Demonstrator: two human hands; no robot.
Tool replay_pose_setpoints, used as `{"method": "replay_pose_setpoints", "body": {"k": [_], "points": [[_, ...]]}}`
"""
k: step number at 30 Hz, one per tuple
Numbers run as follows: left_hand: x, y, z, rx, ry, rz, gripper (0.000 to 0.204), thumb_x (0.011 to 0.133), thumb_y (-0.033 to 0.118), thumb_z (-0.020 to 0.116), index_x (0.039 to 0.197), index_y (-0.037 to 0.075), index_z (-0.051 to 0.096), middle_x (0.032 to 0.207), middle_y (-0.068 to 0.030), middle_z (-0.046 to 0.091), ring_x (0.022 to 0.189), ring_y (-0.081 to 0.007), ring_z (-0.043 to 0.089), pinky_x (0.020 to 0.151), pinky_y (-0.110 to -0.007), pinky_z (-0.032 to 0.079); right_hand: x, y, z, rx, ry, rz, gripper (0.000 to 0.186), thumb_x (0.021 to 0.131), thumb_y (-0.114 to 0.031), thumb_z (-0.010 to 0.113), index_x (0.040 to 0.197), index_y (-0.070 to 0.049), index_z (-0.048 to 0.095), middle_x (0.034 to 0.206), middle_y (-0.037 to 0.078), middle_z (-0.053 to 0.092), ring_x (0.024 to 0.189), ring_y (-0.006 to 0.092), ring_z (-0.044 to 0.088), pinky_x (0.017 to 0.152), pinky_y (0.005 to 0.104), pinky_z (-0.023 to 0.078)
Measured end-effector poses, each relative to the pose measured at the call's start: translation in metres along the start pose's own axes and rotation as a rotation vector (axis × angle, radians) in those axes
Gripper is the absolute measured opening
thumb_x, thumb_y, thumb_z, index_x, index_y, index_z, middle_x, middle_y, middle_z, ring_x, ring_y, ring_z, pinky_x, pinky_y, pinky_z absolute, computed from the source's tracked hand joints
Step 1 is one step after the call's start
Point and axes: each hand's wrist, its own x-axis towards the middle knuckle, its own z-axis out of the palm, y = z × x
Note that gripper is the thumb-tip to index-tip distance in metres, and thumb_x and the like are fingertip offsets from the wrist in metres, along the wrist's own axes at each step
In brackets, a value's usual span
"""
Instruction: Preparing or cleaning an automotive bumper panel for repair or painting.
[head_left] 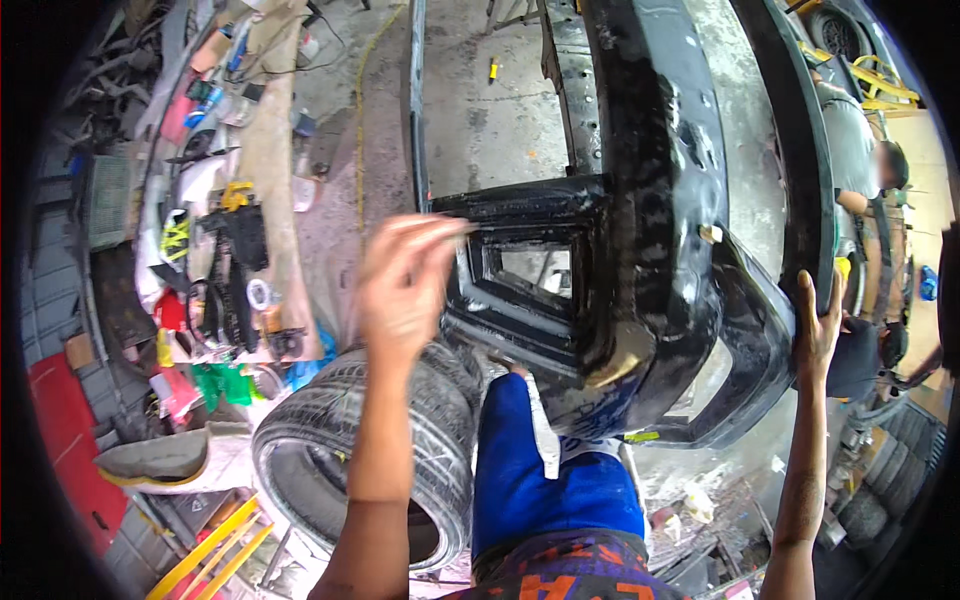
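A: Where are our hands?

B: Our left hand [405,285] is raised in front of the large glossy black plastic car bumper [660,200], at the outer edge of its square recessed opening [530,270]. The fingers [430,232] lie pressed together, pointing right toward that frame; the hand is blurred, so we cannot tell whether they pinch anything.

A: And the right?

B: Our right hand [818,325] is spread flat, fingers up, against the bumper's far curved edge, with nothing pinched.

A: Where does the bumper sit?

B: It hangs across the upper middle of the view, over our blue-trousered knee [530,460]. A worn black rubber tyre [370,450] stands just beside the knee, below our left forearm. A cluttered workbench of tools [230,250] runs along the left. Another person in a grey shirt [850,150] is at the far right.
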Motion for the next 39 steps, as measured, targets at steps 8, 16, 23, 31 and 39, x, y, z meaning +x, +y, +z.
{"method": "replay_pose_setpoints", "body": {"k": [8,16,23,31,39], "points": [[-0.011,0.015,0.094,0.11,-0.13,0.232,0.023,0.083,-0.006,0.066,0.104,-0.003,0.071,0.101,-0.0145,0.068,0.099,-0.0319,0.064,0.09,-0.04,0.053,0.003,-0.038,0.008,0.258,-0.029,0.125,0.055,0.099,-0.037,0.07,0.135,0.003,0.054,0.118,0.019,0.066,0.11,0.0223,0.062,0.1,0.0329,0.045],[-0.018,0.005,0.087,0.102,-0.086,0.148,0.022,0.086,-0.009,0.061,0.104,-0.003,0.072,0.105,-0.017,0.071,0.097,-0.0333,0.069,0.086,-0.04,0.057,0.009,-0.037,0.007,0.223,-0.024,0.077,0.056,0.099,-0.043,0.069,0.13,0.002,0.058,0.109,0.019,0.068,0.103,0.0256,0.065,0.095,0.0357,0.047],[-0.008,0.003,0.069,0.098,-0.122,0.147,0.016,0.087,-0.007,0.065,0.1,-0.002,0.073,0.1,-0.017,0.072,0.092,-0.0334,0.07,0.083,-0.038,0.059,0.003,-0.04,0.009,0.204,-0.018,0.121,0.059,0.096,-0.044,0.071,0.131,0.003,0.058,0.107,0.022,0.07,0.1,0.0287,0.068,0.093,0.0385,0.05],[-0.007,0.002,0.075,0.067,-0.121,0.156,0.015,0.091,-0.005,0.061,0.1,-0.001,0.072,0.098,-0.0147,0.072,0.089,-0.0317,0.07,0.079,-0.041,0.057,0.004,-0.045,0.002,0.18,-0.04,0.133,0.061,0.096,-0.046,0.071,0.132,0.002,0.058,0.117,0.024,0.069,0.108,0.0351,0.068,0.096,0.0413,0.048],[-0.003,0.012,0.092,0.092,-0.199,0.18,0.022,0.088,-0.001,0.058,0.103,0.001,0.073,0.101,-0.0138,0.071,0.096,-0.0317,0.068,0.084,-0.04,0.057,0.006,-0.049,0.004,0.234,-0.105,0.196,0.061,0.096,-0.044,0.071,0.133,0.001,0.055,0.116,0.027,0.069,0.109,0.0381,0.068,0.095,0.0429,0.049]]}}
